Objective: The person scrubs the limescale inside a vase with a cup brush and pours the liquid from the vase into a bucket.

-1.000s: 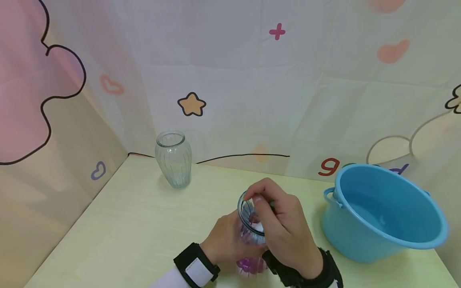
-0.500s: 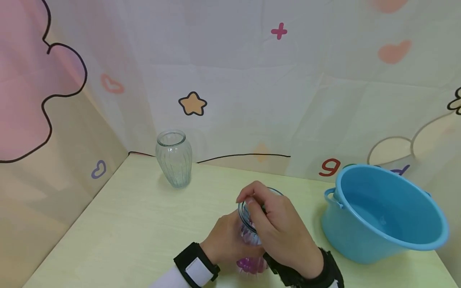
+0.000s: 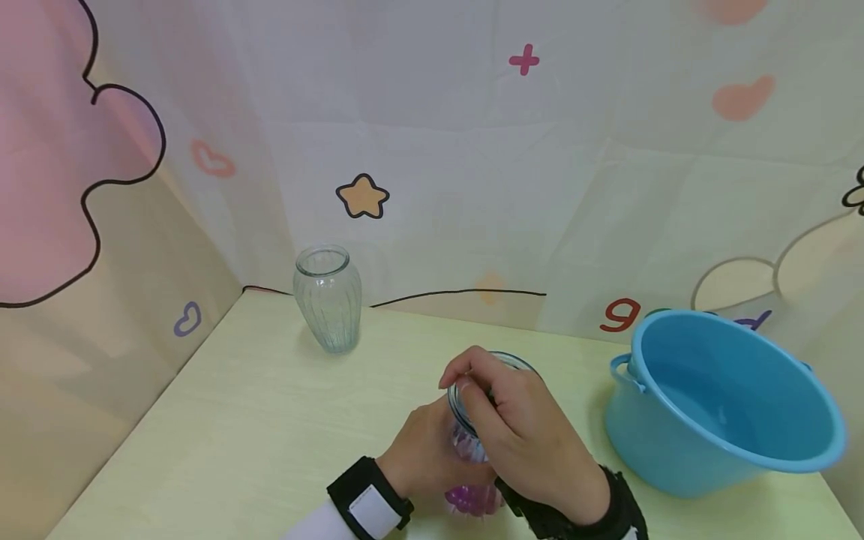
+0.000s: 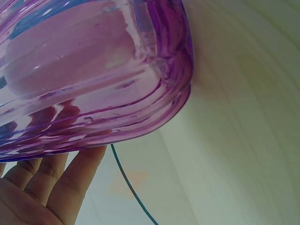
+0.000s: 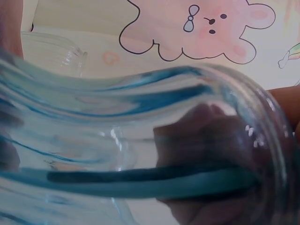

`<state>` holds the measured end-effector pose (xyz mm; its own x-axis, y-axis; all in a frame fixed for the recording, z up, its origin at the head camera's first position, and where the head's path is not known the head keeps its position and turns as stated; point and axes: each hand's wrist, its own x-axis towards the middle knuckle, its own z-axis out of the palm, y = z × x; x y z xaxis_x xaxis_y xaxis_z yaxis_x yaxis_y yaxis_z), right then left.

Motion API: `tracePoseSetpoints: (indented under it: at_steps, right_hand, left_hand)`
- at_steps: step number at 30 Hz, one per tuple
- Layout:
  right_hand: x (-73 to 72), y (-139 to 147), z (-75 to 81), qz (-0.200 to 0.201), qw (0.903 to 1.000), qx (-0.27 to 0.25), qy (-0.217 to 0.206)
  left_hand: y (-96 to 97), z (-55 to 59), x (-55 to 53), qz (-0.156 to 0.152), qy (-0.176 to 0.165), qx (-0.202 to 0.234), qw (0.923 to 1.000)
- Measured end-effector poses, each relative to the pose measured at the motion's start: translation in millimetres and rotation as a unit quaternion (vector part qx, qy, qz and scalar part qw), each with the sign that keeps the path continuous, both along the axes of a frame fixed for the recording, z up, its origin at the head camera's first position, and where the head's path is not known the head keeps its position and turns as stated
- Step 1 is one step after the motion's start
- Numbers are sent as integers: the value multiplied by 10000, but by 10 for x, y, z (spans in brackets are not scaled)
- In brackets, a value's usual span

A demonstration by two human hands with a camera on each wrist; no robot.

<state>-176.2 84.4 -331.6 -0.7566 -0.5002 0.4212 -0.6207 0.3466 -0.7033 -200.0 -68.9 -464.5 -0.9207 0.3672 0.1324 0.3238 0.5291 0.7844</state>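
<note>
Count: two glass vases, one blue basin (image 3: 722,405), two hands. Tinted vase (image 3: 472,442) (blue rim, purple base) stands on the table (image 3: 256,435) near the front edge, between both hands. Left hand (image 3: 421,454) wraps its body, fingers curled round the glass. Right hand (image 3: 520,435) arches over the mouth, fingertips dipped inside the rim; can't tell whether they pinch anything. Clear vase (image 3: 327,298) stands upright, well apart at the back left.

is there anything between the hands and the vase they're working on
Nothing visible. The left hand grips the side of the purple vase, and the right hand has fingers at its rim. The clear vase and blue basin stand apart.
</note>
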Motion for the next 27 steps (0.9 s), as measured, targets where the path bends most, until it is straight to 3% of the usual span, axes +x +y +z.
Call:
tracePoseSetpoints:
  at_steps: [13, 27]
  right_hand:
    - [9, 10, 4, 36, 9999, -93, -7]
    - [26, 20, 16, 184, 9980, -598, -88]
  left_hand:
    - [-4, 14, -1, -77, -94, 23, 9999]
    - [-6, -7, -4, -152, 31, 114, 9998]
